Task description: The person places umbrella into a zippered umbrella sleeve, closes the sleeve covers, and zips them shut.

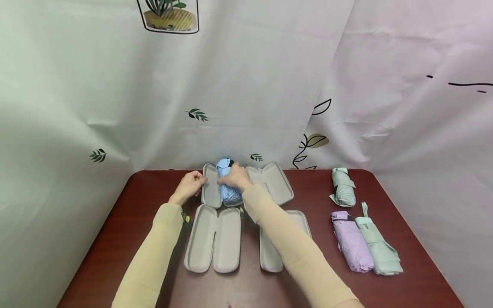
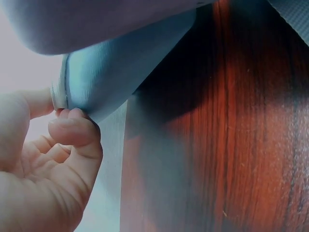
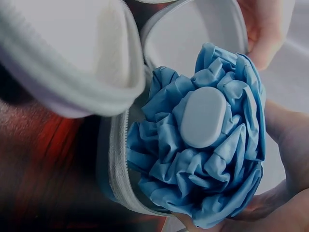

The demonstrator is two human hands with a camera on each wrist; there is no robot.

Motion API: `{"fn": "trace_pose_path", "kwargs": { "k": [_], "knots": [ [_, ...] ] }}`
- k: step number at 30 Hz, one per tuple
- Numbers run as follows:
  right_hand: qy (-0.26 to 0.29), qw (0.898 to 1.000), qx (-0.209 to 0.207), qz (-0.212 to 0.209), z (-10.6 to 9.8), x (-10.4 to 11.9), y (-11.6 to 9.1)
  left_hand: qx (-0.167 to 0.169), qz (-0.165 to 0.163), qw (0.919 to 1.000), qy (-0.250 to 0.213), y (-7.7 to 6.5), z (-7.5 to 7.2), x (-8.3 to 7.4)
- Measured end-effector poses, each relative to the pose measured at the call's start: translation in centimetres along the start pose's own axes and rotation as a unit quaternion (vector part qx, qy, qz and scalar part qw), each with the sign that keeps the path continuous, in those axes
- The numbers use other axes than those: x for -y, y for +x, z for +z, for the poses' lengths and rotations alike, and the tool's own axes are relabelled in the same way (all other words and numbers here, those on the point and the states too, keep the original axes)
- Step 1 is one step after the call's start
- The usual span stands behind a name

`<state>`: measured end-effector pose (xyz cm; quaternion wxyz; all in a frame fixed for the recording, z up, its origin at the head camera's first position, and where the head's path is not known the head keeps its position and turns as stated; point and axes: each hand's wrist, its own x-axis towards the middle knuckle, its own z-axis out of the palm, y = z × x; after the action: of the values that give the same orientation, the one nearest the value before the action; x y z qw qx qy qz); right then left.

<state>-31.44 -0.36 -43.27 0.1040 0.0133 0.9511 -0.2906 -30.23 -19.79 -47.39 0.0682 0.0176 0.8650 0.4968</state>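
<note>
A folded blue umbrella (image 1: 230, 182) lies in one half of an open grey zip case (image 1: 211, 188) at the back of the table. Around the umbrella's upper part curls my right hand (image 1: 236, 177). Its crumpled cloth and pale oval end cap (image 3: 203, 117) face the right wrist camera. My left hand (image 1: 189, 186) is at the outer edge of the same case. In the left wrist view, the thumb and fingers pinch the rim of the case (image 2: 91, 77).
Three more open grey cases stand close by: one in front (image 1: 227, 239), one at the back right (image 1: 278, 183), one (image 1: 271, 252) partly under my right forearm. On the right lie a purple umbrella (image 1: 352, 241) and two pale green umbrellas (image 1: 379, 246). A fabric wall closes off the back.
</note>
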Motion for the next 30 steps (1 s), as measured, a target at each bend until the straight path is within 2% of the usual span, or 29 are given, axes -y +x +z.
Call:
{"fn": "trace_pose_path", "kwargs": {
  "k": [9, 15, 22, 25, 30],
  "knots": [
    [-0.032, 0.999, -0.008, 0.008, 0.3, -0.7, 0.0, 0.004, 0.01, 0.9999, 0.003, -0.3, 0.3, -0.6],
    [-0.035, 0.999, -0.008, 0.003, 0.3, -0.9, 0.0, 0.0, 0.013, 0.9999, 0.008, -0.4, 0.2, -0.8],
    [-0.077, 0.997, -0.013, 0.003, 0.5, -1.0, 0.0, -0.001, 0.018, 0.9997, 0.015, -0.6, 0.1, -0.8],
    [-0.072, 0.997, -0.015, 0.001, 0.6, -1.1, 0.1, 0.001, 0.017, 0.9997, 0.015, -0.7, 0.1, -0.8],
    [-0.066, 0.998, 0.009, -0.015, 0.2, -1.5, 0.1, 0.008, 0.019, 0.9998, 0.008, -0.7, 0.0, -0.9]
  ]
}}
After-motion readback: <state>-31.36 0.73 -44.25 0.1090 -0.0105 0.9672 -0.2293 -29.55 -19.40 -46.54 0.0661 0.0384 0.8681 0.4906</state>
